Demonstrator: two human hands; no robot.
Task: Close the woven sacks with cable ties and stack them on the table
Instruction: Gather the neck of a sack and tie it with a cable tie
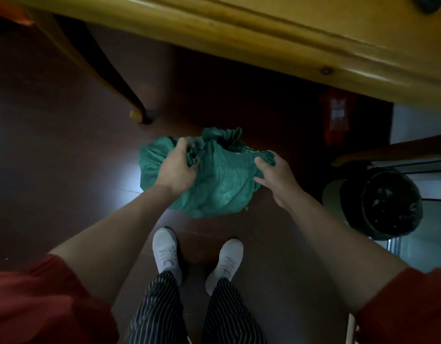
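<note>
The left hand [176, 167] and right hand [274, 177] grasp the green woven sack [222, 184] by its loose mouth, fingers curled; bunching it into one tight neck should help tying.

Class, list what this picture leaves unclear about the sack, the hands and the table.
Head view:
1. Green sack: any cable tie at its mouth is lost in folds and dim light.
2. Left hand: the dark bit it grips at the sack is blurred.
3. Right hand: fingertips hidden in the sack's fabric.
4. Table: most of its top is cut off by the upper edge.
5. Red object under the table: too dim to identify.
</note>
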